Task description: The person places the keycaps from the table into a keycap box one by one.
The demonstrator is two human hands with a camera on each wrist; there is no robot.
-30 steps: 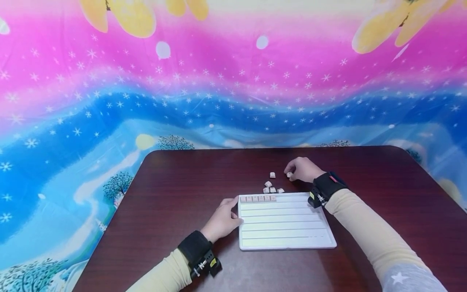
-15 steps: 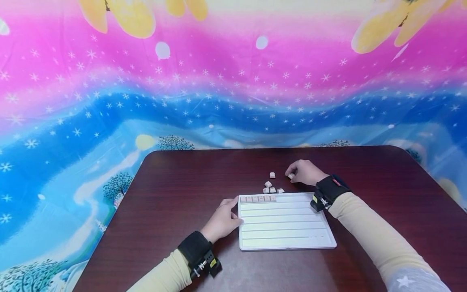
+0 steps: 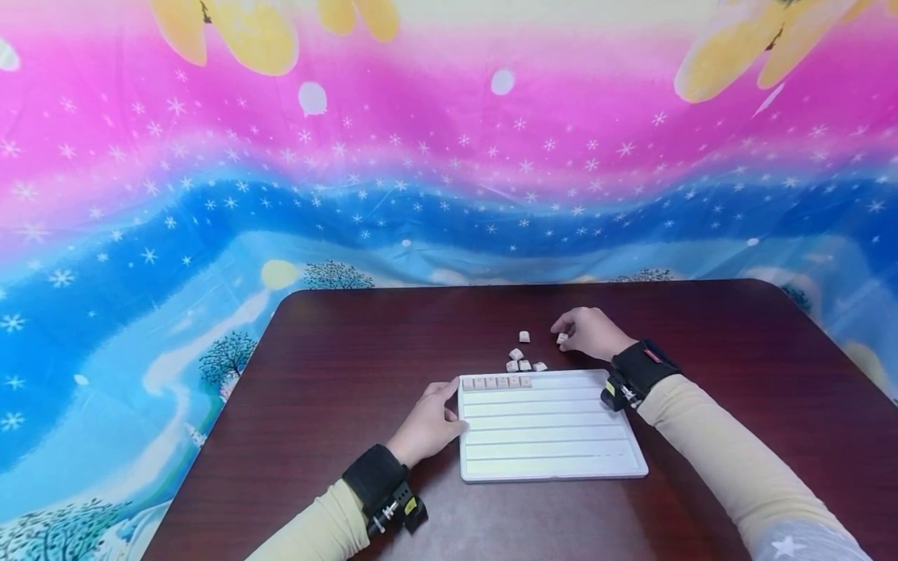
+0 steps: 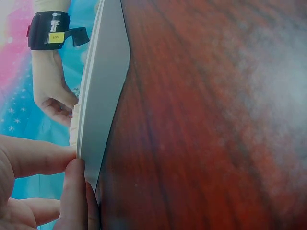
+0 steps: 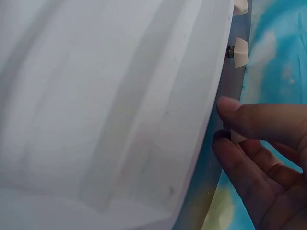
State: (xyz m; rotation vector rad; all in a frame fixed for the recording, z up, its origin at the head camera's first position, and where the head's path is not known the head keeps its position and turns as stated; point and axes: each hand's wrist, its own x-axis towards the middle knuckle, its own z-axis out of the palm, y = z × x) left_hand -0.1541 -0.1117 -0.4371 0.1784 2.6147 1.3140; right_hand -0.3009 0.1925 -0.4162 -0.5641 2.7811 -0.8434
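Note:
A white ridged tray (image 3: 554, 436) lies on the dark table. My left hand (image 3: 424, 425) grips its left edge, and in the left wrist view my fingers (image 4: 43, 155) hold the side of the tray (image 4: 103, 91). Beyond the tray's back right, my right hand (image 3: 595, 331) pinches a small pale keycap (image 3: 563, 339) between thumb and fingertips. Most of that keycap (image 5: 237, 137) is hidden by the fingers in the right wrist view. A row of pale keycaps (image 3: 496, 382) sits side by side in the tray's top left slot.
Several loose keycaps (image 3: 525, 365) lie just behind the tray's back edge. One keycap (image 3: 524, 336) stands apart, farther back on the brown wooden table (image 3: 337, 343). A colourful printed cloth (image 3: 449, 156) hangs behind the table.
My right hand has shifted slightly right and toward me with the keycap between its fingers. The left hand and the tray stay where they were.

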